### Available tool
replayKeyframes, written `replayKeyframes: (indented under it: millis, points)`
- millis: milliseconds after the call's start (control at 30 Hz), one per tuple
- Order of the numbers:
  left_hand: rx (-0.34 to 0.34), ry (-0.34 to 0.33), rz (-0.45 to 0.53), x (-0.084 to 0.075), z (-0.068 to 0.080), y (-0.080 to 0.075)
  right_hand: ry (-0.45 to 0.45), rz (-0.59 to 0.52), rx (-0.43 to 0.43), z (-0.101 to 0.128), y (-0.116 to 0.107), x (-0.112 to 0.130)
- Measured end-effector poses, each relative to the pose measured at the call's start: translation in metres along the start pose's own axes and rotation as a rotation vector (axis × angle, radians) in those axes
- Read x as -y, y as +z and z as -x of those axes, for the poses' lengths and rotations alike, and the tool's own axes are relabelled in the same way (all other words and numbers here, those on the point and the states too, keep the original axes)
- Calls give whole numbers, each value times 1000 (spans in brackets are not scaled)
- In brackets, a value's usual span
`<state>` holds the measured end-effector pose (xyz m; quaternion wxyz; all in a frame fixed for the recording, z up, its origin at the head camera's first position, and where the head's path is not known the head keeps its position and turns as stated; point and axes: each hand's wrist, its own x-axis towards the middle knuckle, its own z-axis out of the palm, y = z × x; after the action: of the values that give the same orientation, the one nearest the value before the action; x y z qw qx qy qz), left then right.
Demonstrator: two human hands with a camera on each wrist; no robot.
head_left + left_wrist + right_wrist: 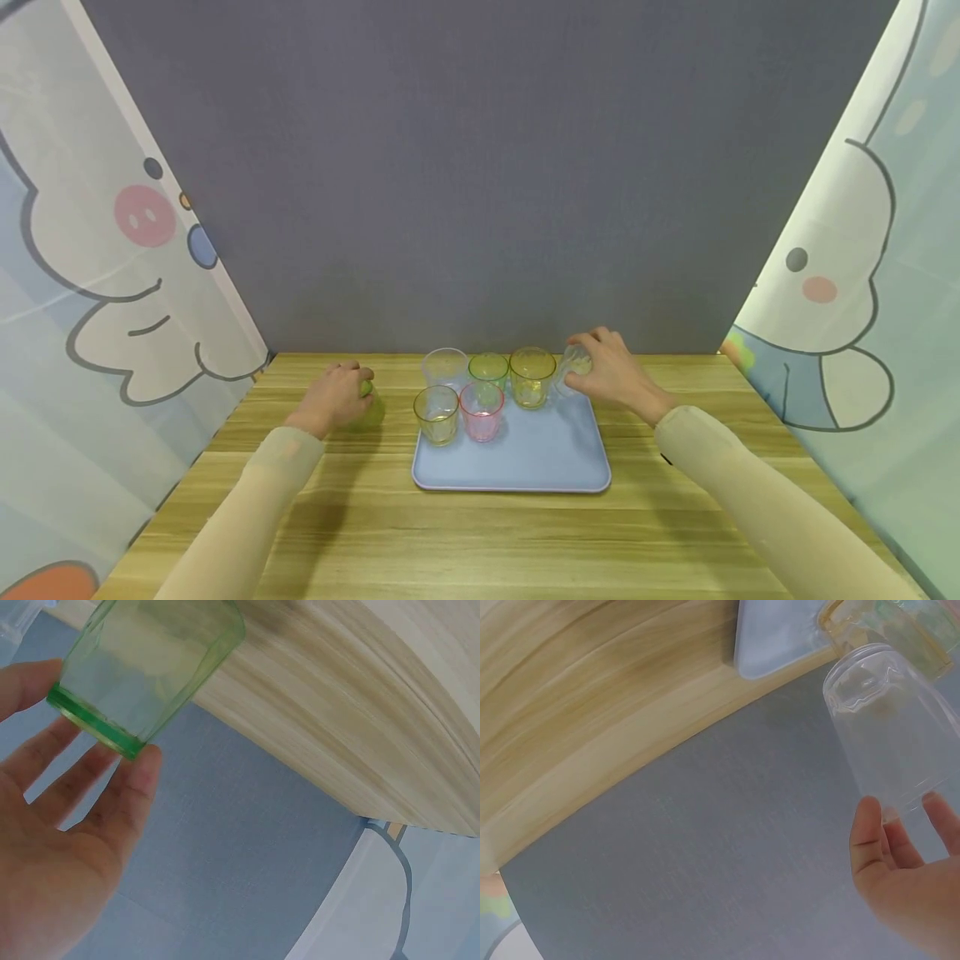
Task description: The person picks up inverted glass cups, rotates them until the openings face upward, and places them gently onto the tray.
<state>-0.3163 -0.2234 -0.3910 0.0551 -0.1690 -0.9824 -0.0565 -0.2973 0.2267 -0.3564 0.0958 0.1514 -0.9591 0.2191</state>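
Left hand [333,398] fingers curled round green glass [142,664]; right hand [611,371] fingers pinch clear glass [889,727].

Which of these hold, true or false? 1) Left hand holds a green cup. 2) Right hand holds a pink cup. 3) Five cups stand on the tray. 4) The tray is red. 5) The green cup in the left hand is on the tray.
1) True: the left hand grips a green cup.
2) False: the right hand holds a clear cup.
3) True: five cups stand on the blue tray, including a pink cup.
4) False: it is blue.
5) False: it is over the wooden table, left of the tray.
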Motion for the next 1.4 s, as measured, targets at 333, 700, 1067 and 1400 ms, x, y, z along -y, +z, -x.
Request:
replayKeyframes:
  millis: [333, 700, 1067, 1400]
  points:
    - [0, 3, 16, 2, -1, 1, 23, -17, 37, -6, 5, -8]
    - [23, -21, 34, 4, -2, 1, 29, 1, 64, -13, 19, -17]
    - [19, -16, 26, 3, -2, -1, 30, 5, 54, -18, 35, -25]
    - [26, -4, 25, -2, -3, -3, 41, -4, 57, -19, 40, -27]
